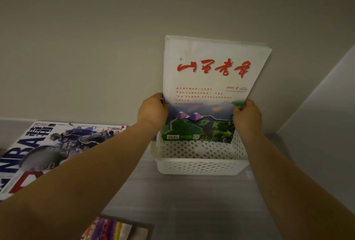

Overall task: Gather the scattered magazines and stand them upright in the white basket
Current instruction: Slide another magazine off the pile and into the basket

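Nearest me, a colourful mag (115,228) pokes in at the bottom edge, flat on the grey table (182,201). Next, on the left, the NBA mag (38,153) also lies flat, so at least 2 left to gather. Further on, both arms reach to the white basket (201,164). Left hand (152,112) grips the left edge of the red-titled mag (209,78); right hand (247,113) pinches its right edge. That mag stands upright w/ its foot inside the basket, back toward the wall (115,28). It looks thick up top; can't tell if it's more than 1.
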